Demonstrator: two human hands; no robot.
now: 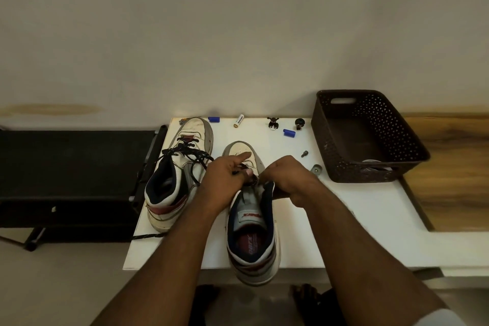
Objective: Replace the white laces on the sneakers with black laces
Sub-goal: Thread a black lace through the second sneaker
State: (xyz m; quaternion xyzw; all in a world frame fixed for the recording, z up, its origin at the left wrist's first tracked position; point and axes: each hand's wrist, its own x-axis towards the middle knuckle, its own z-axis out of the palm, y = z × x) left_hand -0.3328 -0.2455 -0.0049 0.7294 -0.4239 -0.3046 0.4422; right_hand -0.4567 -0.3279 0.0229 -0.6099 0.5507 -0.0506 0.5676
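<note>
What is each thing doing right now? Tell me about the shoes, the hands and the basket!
Left sneaker: upright, black lace threaded, ends loose.
Right sneaker: upright, tongue up, heel past the table edge.
Left hand: pinching something dark at the right sneaker's eyelets.
Right hand: fingers curled at the same eyelets.
Basket: upright, something pale in its near corner.
Battery: lying flat.

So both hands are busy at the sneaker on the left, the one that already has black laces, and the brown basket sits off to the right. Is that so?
Not quite. In the head view, the left hand and right hand work at the right sneaker, near its toe end. The left sneaker with the black laces lies untouched. The brown basket does sit to the right.
</note>
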